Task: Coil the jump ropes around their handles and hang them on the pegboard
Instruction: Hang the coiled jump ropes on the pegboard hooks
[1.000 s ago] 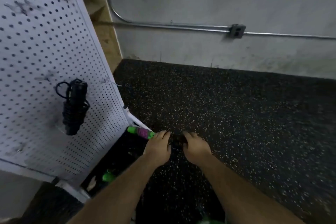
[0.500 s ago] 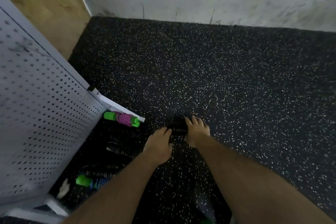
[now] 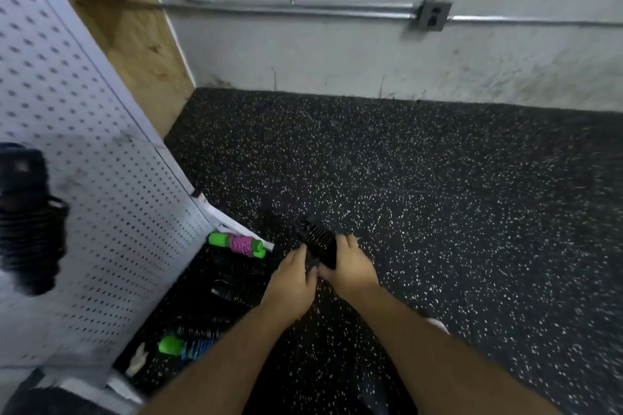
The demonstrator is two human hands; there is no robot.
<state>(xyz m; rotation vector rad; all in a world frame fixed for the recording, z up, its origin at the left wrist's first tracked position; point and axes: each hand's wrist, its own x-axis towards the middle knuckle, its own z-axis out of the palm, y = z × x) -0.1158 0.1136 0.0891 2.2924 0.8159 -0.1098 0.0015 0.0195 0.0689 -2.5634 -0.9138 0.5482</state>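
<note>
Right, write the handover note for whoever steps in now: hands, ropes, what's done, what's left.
Hands: right hand grips a coiled black rope; left hand is at its near end, grip unclear.
Done: one hung rope is on the pegboard.
Left: hang the held one, then the pink rope, the blue rope and the dark ropes lying at the pegboard's foot.

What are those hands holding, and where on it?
A black coiled jump rope. The right hand grips its near end; the left hand touches its side, grip unclear.
</note>
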